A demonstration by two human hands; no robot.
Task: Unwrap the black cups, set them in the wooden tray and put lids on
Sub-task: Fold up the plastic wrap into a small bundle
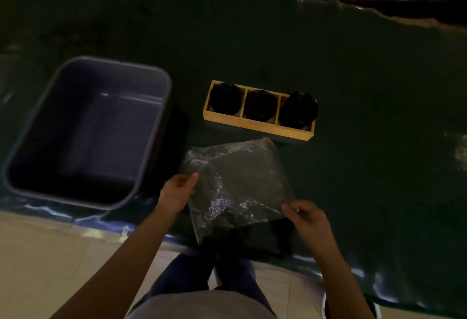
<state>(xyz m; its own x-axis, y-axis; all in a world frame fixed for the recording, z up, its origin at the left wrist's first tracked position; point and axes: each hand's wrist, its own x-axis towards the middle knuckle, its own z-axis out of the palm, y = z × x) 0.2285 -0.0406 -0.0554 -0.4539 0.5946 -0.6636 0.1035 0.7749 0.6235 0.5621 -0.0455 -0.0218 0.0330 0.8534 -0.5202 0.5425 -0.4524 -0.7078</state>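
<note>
Both hands, left (178, 191) and right (304, 216), pinch the empty bubble wrap (237, 187) just beside the filled wooden tray (257, 126), probably for discarding.

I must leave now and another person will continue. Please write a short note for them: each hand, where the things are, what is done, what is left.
Left hand: fingers pinch the left edge of the clear plastic wrap.
Right hand: fingers pinch the wrap's near right corner.
The wrap is held spread over the dark mat; it looks empty.
Wooden tray: all three compartments hold a black cup, each apparently lidded.
Grey tub, left of the tray: nothing visible inside.
Done: cups unwrapped, set in the tray, seemingly lidded.
Left: probably only putting the wrap away; check that the lids sit well.
</note>
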